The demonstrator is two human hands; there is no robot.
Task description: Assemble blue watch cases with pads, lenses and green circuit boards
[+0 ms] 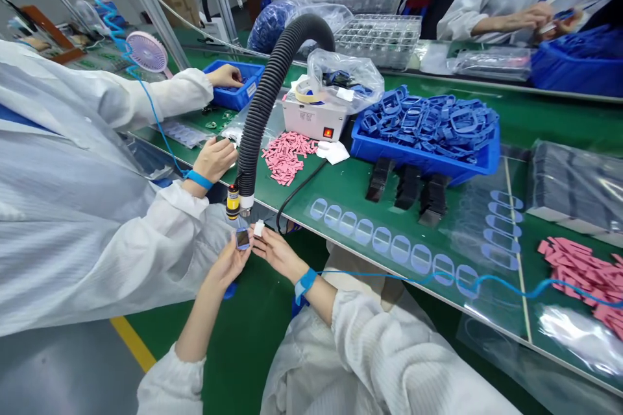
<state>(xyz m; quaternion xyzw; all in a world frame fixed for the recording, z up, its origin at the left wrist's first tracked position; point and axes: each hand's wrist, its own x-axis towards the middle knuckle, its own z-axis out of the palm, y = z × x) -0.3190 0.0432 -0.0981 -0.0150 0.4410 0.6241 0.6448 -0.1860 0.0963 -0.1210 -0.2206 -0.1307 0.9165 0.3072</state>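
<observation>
I am watching from afar as the wearer's hands are meeting between seven and eight o'clock of the view's centre. The left hand (228,264) is pinching a small dark-faced, blue-edged part (243,240), its underside hiding behind the fingers. The right hand (275,249) is gripping a small white piece (259,228) just beside it; I cannot tell whether these fingertips are touching the part. At eleven, a black hose (252,117) is arching down, its end hanging near the part. At nine, a co-worker's hand (213,161) is showing, its fingertips too unclear for me to read. At one, a clear bag (359,65) is blurring its contents. Between three and four, pink pieces (581,272) are running off the edge.
</observation>
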